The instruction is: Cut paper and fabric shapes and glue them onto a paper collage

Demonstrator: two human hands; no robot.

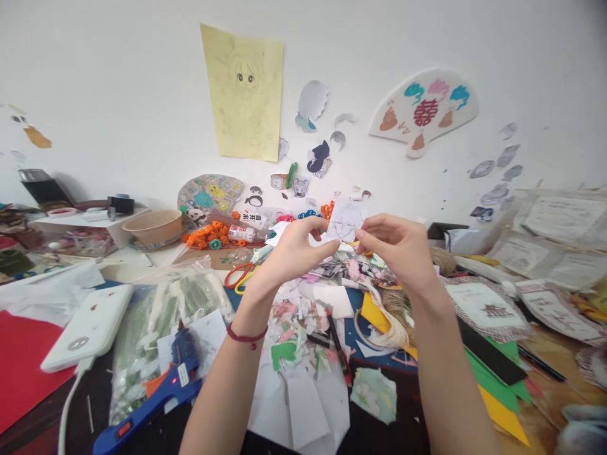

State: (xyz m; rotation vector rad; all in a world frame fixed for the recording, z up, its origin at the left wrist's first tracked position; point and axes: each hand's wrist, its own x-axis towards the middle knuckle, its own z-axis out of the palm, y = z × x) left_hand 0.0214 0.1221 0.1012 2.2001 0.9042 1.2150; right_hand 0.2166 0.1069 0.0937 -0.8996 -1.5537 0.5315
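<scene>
A small piece of white paper (346,220) with a faint line drawing is held up between both hands, above the pile of scraps. My left hand (303,248) pinches its lower left edge, with the thumb stretched towards the middle. At the lower right edge, my right hand (393,245) grips the same paper between thumb and fingers. Many colored paper scraps (289,309) lie under the hands. Behind my left wrist are scissors (239,276) with red and yellow handles. A dark red string bracelet (247,337) circles my left wrist.
A blue glue gun (161,398) with a red light lies at the lower left, near a white power bank (90,328). A black and red pen (339,347) rests on the scraps. Green and yellow sheets (497,373) lie right. Cutouts and a yellow drawing (246,101) hang on the wall.
</scene>
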